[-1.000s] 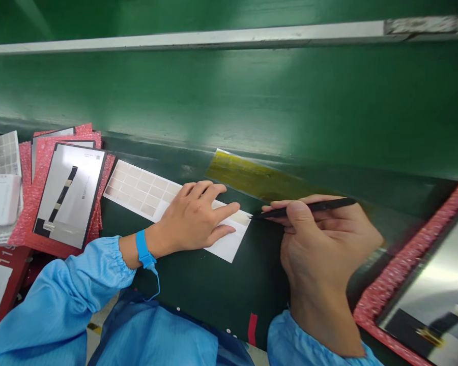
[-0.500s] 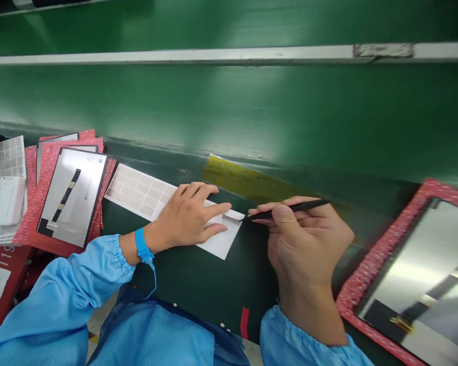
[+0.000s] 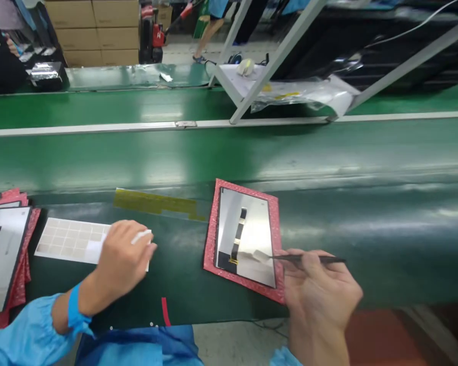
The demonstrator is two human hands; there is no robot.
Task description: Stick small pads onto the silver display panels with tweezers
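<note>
My right hand point(image 3: 322, 290) grips black tweezers point(image 3: 309, 258). Their tips hold a small pale grey sticker point(image 3: 261, 255) over the silvery back of a display panel point(image 3: 252, 223); whether it touches the panel I cannot tell. A dark flex cable point(image 3: 238, 234) runs along that panel, which lies on a pink bubble-wrap sheet point(image 3: 278, 218). On the left, my left hand point(image 3: 122, 256) is closed over the right part of a white sticker sheet point(image 3: 70, 239). A small white piece point(image 3: 141, 236) shows between its fingers.
Stacked panels on pink wrap point(image 3: 7, 249) lie at the far left. Yellowish tape point(image 3: 156, 202) is stuck on the green bench behind my hands, and a red strip point(image 3: 165, 311) near its front edge. A metal frame point(image 3: 278, 56) stands farther back. Cardboard boxes point(image 3: 95, 30) are beyond.
The view has swung right and up. My right hand has carried the tweezers from the sticker sheet to over the right-hand panel, with a sticker at the tips. My left hand's spread fingers have closed.
</note>
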